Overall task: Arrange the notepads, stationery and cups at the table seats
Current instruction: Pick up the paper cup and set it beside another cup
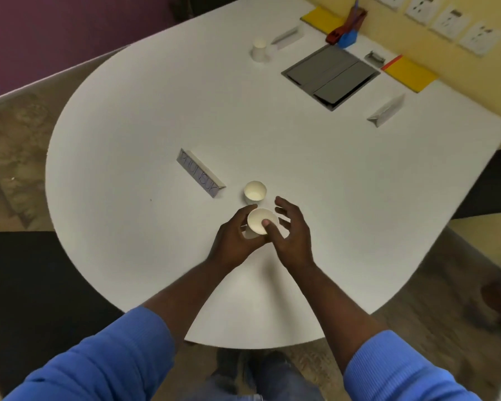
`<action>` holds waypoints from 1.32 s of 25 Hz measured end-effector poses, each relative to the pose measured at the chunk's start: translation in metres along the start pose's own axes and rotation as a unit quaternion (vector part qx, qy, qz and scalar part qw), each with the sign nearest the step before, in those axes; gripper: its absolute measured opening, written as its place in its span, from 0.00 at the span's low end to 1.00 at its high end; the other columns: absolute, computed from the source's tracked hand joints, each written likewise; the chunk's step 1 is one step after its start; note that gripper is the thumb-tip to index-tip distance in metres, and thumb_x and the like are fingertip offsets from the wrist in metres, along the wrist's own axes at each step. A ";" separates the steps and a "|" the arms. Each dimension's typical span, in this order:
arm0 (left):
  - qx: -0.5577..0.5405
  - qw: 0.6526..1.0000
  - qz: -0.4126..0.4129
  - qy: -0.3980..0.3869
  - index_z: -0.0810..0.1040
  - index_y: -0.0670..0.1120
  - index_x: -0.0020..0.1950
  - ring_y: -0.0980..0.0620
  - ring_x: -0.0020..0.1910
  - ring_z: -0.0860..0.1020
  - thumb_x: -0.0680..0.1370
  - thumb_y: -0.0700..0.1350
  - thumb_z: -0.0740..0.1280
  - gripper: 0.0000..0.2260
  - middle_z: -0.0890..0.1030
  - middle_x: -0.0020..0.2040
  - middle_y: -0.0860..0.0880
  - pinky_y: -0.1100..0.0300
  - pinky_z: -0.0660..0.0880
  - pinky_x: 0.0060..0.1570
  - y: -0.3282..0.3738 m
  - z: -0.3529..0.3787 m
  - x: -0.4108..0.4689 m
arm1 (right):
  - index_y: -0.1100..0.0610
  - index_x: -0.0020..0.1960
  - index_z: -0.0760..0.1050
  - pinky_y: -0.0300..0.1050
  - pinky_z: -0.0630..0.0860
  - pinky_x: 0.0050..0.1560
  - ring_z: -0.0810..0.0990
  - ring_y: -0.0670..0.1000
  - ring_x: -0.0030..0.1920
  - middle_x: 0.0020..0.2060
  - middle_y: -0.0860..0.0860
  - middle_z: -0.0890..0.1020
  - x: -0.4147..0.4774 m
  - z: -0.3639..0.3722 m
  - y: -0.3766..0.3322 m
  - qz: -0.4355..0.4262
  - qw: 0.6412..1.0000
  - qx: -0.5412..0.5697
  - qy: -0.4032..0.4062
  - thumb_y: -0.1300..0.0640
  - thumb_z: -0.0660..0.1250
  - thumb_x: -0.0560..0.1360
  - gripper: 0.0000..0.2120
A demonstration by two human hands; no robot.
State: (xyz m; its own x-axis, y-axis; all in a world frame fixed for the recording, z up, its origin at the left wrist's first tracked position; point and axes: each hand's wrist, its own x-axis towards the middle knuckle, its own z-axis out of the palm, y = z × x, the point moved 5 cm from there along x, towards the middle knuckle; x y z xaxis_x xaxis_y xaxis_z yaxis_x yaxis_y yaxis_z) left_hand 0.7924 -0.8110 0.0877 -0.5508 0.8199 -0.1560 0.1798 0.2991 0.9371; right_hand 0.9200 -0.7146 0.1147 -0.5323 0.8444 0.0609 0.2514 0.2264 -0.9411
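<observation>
Paper cup (260, 220) is sitting in the left hand (234, 237), fingers wrapping it, over the white table (128, 134). I'm seeing the right hand (293, 240) splayed loose, thumb touching the rim. Second cup (255, 193) is standing just beyond.

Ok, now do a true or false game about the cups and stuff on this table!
1. The left hand grips a paper cup. True.
2. The right hand holds a pen. False: its fingers are spread, and only its thumb touches that cup.
3. A second cup stands mouth up on the table, beside a name card. True.
4. The pads by the wall are green. False: both notepads are yellow.
</observation>
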 end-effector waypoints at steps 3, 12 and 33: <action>0.001 1.000 0.019 -0.009 0.73 0.60 0.70 0.61 0.60 0.81 0.65 0.57 0.80 0.35 0.82 0.60 0.63 0.52 0.80 0.61 0.025 0.015 -0.004 | 0.52 0.72 0.71 0.47 0.78 0.63 0.76 0.44 0.67 0.67 0.43 0.76 -0.014 -0.023 -0.015 -0.012 1.000 -0.010 0.005 0.48 0.75 0.72 0.31; 0.014 0.997 0.073 -0.025 0.72 0.58 0.71 0.63 0.60 0.80 0.67 0.48 0.82 0.35 0.81 0.60 0.63 0.54 0.79 0.61 0.099 0.118 -0.037 | 0.50 0.73 0.71 0.41 0.77 0.61 0.76 0.42 0.66 0.67 0.43 0.77 -0.045 -0.146 -0.010 -0.028 0.999 -0.002 0.047 0.43 0.76 0.67 0.37; 0.040 0.987 0.140 -0.072 0.74 0.56 0.67 0.60 0.59 0.79 0.72 0.49 0.79 0.26 0.80 0.62 0.59 0.54 0.80 0.58 0.239 0.458 -0.002 | 0.49 0.73 0.70 0.22 0.69 0.55 0.70 0.28 0.62 0.65 0.39 0.73 -0.003 -0.493 0.104 -0.006 0.995 -0.040 0.087 0.48 0.80 0.69 0.36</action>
State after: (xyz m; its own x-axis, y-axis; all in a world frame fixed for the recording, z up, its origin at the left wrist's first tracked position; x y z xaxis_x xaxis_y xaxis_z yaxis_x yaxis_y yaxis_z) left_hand 1.2099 -0.5177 0.1689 -0.3506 0.9347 0.0576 0.3761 0.0842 0.9227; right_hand 1.3463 -0.4542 0.1811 -0.3899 0.9109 0.1351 0.3128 0.2690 -0.9109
